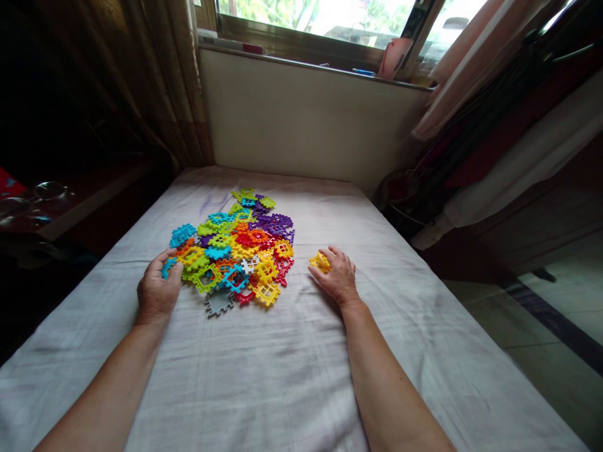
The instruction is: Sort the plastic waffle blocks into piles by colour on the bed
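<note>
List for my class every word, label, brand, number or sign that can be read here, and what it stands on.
No readable text anywhere.
Heaped coloured pieces: no lettering can be made out.
Pink object on the windowsill: no legible marking.
Red item at far left: any print is too blurred to read.

Bare left hand (158,285), bare right hand (340,277), bare tapering forearms (384,367)

2 forearms (389,370) extended; left hand (159,292) pinching, right hand (341,279) apparently cupped.
</note>
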